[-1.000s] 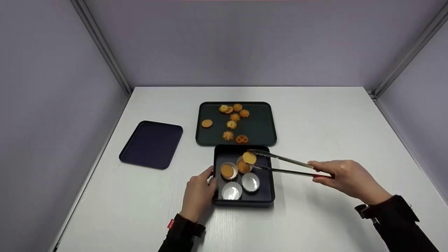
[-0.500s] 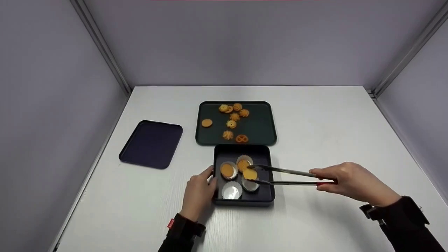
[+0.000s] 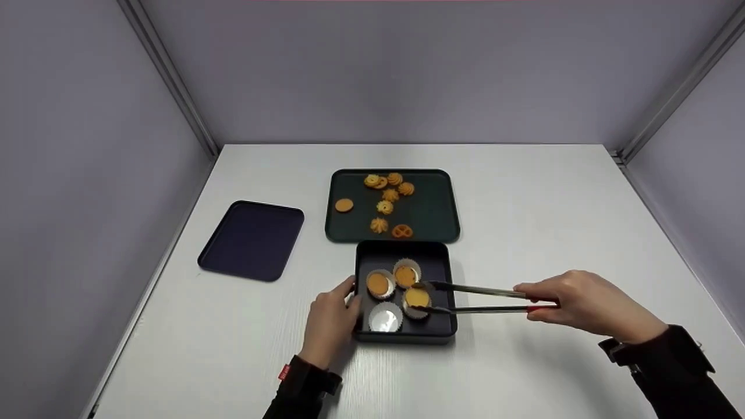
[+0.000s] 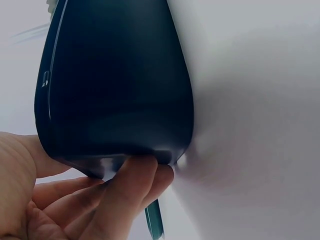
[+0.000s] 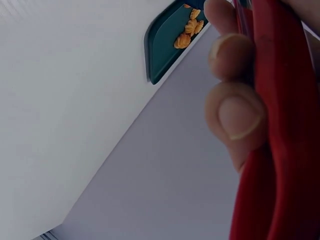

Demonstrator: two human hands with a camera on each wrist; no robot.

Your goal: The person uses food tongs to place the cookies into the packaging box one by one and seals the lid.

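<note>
My right hand [image 3: 588,305] grips a pair of metal tongs [image 3: 489,291] by the red handles [image 5: 287,100]. The tongs' tips are around a round yellow cookie [image 3: 417,297], which sits in or just over the right paper cup of a dark rectangular baking tin [image 3: 448,336]. Two more cups there hold a round cookie [image 3: 378,284] and a browner cookie [image 3: 405,276]. A silver-white baking cup [image 3: 385,319] at the front left holds nothing. My left hand [image 3: 329,320] holds the tin's left wall, its fingers [image 4: 135,175] bent against it.
Behind the tin, almost touching it, lies a dark green tray [image 3: 439,203] with several piped cookies [image 3: 390,195], a pretzel [image 3: 402,231] and a round cookie [image 3: 344,205]. A flat dark purple tray [image 3: 253,241] lies at the left. Walls [image 3: 372,70] enclose the white table [image 3: 541,203].
The tongs have moved toward me with the yellow cookie, from over the back right cup to the right cup below it. My left hand and the tin have stayed put.
</note>
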